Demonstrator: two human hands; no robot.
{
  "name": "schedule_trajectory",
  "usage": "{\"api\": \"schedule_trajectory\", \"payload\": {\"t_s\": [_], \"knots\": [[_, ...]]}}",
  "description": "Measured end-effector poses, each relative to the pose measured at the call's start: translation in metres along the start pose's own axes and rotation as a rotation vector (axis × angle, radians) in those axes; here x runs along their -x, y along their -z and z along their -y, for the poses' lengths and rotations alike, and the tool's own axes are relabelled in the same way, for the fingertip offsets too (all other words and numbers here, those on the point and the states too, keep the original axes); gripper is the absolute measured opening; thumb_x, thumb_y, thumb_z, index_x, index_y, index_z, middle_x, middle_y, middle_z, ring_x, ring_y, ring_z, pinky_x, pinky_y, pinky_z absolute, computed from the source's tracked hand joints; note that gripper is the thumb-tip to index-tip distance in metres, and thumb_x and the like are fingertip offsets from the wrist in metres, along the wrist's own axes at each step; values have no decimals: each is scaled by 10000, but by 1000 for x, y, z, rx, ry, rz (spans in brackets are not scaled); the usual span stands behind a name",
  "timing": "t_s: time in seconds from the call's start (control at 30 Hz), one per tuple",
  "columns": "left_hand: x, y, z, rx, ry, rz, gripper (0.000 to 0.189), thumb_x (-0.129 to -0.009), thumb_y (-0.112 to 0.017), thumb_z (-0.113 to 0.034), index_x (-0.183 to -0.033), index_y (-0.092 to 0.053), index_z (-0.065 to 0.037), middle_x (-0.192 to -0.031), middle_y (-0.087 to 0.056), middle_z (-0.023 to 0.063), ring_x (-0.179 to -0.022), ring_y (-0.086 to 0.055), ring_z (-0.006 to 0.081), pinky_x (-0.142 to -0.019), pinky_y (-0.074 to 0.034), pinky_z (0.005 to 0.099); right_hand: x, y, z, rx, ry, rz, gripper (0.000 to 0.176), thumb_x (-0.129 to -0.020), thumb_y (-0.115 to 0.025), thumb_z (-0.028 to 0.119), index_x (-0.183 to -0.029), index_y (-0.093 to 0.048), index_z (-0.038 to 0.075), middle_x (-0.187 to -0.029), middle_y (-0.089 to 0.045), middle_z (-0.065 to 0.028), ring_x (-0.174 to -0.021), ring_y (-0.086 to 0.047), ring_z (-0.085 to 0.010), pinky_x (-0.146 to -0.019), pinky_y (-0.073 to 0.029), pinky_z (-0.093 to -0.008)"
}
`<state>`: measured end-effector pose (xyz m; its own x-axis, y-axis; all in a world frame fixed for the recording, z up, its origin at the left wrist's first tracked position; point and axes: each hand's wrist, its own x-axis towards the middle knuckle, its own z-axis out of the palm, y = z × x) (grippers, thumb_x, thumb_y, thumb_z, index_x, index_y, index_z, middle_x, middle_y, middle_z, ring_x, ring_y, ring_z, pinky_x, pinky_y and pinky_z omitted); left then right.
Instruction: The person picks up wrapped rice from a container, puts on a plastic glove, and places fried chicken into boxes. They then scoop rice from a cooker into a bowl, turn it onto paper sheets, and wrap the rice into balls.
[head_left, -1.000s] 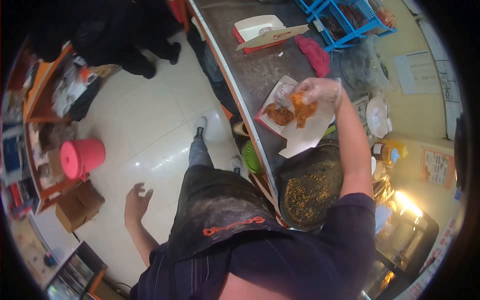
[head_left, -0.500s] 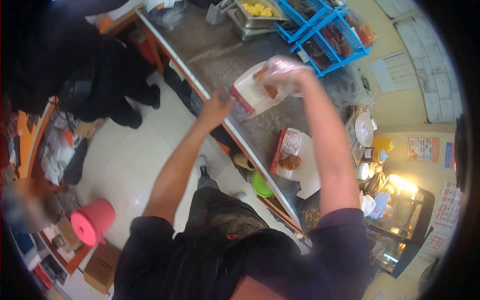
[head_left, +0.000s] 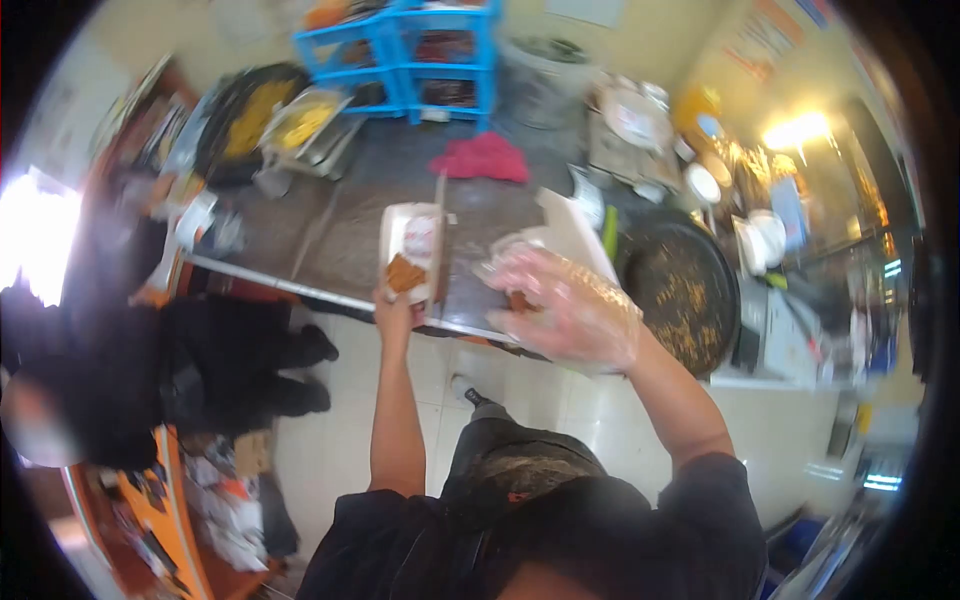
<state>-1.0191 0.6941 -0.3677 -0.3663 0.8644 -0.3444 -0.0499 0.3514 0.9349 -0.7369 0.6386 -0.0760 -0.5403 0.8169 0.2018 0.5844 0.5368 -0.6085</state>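
Observation:
My left hand (head_left: 397, 312) grips the near end of a narrow cardboard food box (head_left: 431, 270) at the counter's front edge. Inside that box are a brown piece of fried chicken (head_left: 405, 274) and a red-and-white printed packet (head_left: 419, 236). My right hand (head_left: 570, 305) wears a clear plastic glove and is blurred. Its fingers curl around another brown fried piece (head_left: 519, 300), mostly hidden by the hand. Just behind it stands a second box with its pale lid (head_left: 582, 235) raised; the glove covers most of this box.
A large round black pan (head_left: 682, 290) with brown crumbs lies to the right. Behind the boxes are a red cloth (head_left: 480, 160) and blue racks (head_left: 445, 60). Metal trays of yellow food (head_left: 303, 125) stand at back left. Another person (head_left: 230, 360) in dark clothes is at the left.
The view has turned right. My gloved right hand has left the first box and moved to the second. My left hand, earlier beside the first box, now grips its near end.

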Motion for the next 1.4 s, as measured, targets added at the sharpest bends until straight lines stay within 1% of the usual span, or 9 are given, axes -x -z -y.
{"api": "schedule_trajectory", "payload": {"t_s": [0.13, 0.2, 0.3, 0.4, 0.43, 0.53, 0.83, 0.93, 1.4], "knots": [[39, -6, 4, -54, 95, 22, 522, -953, -549, -175, -1418, -347, -50, -890, -675, 149, -678, -699, 223, -527, -574, 331, 197, 35, -24, 119, -190, -271, 448, -801, -797, 118, -1206, -608, 93, -1196, -614, -128, -1054, -628, -283, -884, -535, -400], [75, -28, -13, -26, 81, 90, 532, -972, -535, -229, -1448, -329, -108, -1141, -641, 129, -889, -705, 250, -630, -588, 377, 299, 32, -23, 77, -391, -401, 457, -792, -788, 75, -1211, -608, 102, -1168, -621, -119, -1007, -631, -251, -812, -547, -372], [91, -27, 19, 418, -20, 111, 581, -966, -471, -447, -1446, -345, -143, -1449, -424, 202, -1292, -505, 368, -981, -487, 556, 439, 9, -5, -93, -662, -567, 460, -786, -777, 33, -1207, -607, 109, -1152, -626, -111, -953, -631, -223, -721, -548, -341], [147, -56, 53, 402, 127, -294, 598, -958, -474, -479, -1385, -397, -68, -1189, -553, 204, -1163, -577, 354, -964, -525, 449, 563, 2, 12, -95, -809, -742, 443, -789, -771, 27, -1193, -605, 99, -1127, -632, -106, -886, -626, -211, -683, -538, -335], [91, -39, 123, 380, 187, 44, 600, -935, -521, -432, -1380, -399, -49, -1104, -552, 175, -1118, -585, 337, -932, -545, 448, 599, -4, 13, -56, -901, -777, 430, -794, -767, 31, -1188, -609, 97, -1102, -639, -101, -877, -630, -208, -680, -538, -333], [179, -142, 69, 421, 393, 336, 499, -867, -531, -162, -1274, -410, 100, -1270, -499, 246, -1208, -550, 374, -1006, -532, 506, 673, 1, 15, 14, -1000, -923, 423, -796, -771, 47, -1187, -616, 98, -1090, -646, -93, -858, -633, -204, -678, -536, -331], [131, -190, 71, 1056, 124, 16, 468, -770, -464, -68, -1158, -541, 182, -1255, -592, 286, -1239, -549, 404, -1115, -411, 535, 767, 105, 4, -12, -1019, -1182, 333, -796, -756, 101, -1107, -641, 77, -1087, -628, -145, -952, -631, -330, -773, -534, -405], [172, -214, 117, 636, 172, -39, 458, -776, -471, -74, -1159, -544, 167, -1241, -596, 276, -1217, -555, 397, -1090, -417, 529, 793, 140, -29, 249, -964, -1033, 365, -804, -777, 103, -1137, -627, 111, -1063, -646, -109, -863, -654, -237, -676, -539, -351], [392, -438, 238, -388, 522, 562, 416, -804, -504, -103, -1163, -559, 101, -1173, -614, 230, -1114, -582, 366, -973, -443, 501, 803, 456, -264, 973, -768, -828, 299, -822, -768, 268, -1027, -685, 66, -923, -695, -113, -875, -676, -314, -767, -548, -414]]}}
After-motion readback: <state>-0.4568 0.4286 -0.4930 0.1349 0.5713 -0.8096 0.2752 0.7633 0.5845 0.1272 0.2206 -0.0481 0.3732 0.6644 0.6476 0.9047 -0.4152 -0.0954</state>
